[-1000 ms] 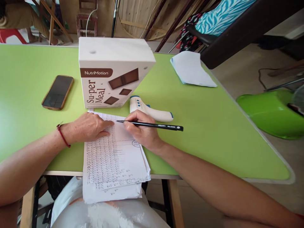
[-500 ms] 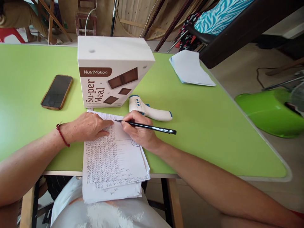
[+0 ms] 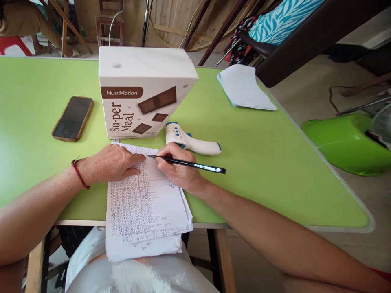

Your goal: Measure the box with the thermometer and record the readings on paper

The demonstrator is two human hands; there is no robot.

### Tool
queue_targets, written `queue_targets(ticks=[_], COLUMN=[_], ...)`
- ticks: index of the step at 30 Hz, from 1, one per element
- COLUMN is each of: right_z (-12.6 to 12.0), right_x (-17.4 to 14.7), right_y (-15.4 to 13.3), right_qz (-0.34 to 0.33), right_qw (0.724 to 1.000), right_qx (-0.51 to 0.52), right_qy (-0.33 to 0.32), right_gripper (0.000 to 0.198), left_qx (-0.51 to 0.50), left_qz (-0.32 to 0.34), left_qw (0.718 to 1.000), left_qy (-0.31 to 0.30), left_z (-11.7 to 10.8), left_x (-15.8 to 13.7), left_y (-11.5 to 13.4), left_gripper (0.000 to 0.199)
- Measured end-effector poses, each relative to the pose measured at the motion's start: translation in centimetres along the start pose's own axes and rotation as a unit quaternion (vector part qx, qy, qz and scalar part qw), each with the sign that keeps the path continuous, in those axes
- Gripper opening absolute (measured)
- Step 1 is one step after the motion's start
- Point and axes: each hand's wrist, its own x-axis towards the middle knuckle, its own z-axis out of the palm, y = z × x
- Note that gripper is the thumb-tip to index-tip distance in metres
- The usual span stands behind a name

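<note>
My right hand [image 3: 180,167] is closed around a black pen [image 3: 200,165], its tip at the upper part of a written sheet. The stack of papers [image 3: 146,215] carries dense handwritten columns and hangs over the table's front edge. My left hand [image 3: 117,162] lies on the sheet's upper left, index finger stretched out close to the pen tip, thumb apart, holding nothing. Just beyond my right hand rests a white and blue infrared thermometer [image 3: 195,142]. A white NutriMotion box [image 3: 146,93] stands upright behind the papers.
The green table [image 3: 275,171] spans the view. A phone [image 3: 72,119] in a brown-edged case lies left of the box. Folded white paper [image 3: 244,87] sits at the far right edge. Beyond are a green plastic stool or tub [image 3: 345,144], a wooden chair [image 3: 110,26] and a seated person's legs [image 3: 33,24].
Hands, pen and papers stay almost where they were. The whole view has shifted only very slightly.
</note>
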Motion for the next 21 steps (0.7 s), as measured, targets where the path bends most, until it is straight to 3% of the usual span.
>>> queue_targets(ticks=[8, 21], right_z=[-0.09, -0.1], right_x=[0.08, 0.07], right_y=[-0.08, -0.13], right_qz=[0.01, 0.018], right_qw=[1.0, 1.0], right_qx=[-0.022, -0.015], right_qy=[0.013, 0.002], right_gripper=[0.013, 0.013], left_qx=[0.018, -0.002], left_qz=[0.019, 0.011], left_qw=[0.999, 1.0], left_qy=[0.027, 0.013], left_z=[0.27, 0.18], left_x=[-0.27, -0.18], left_y=[-0.24, -0.19], left_gripper=[0.032, 0.033])
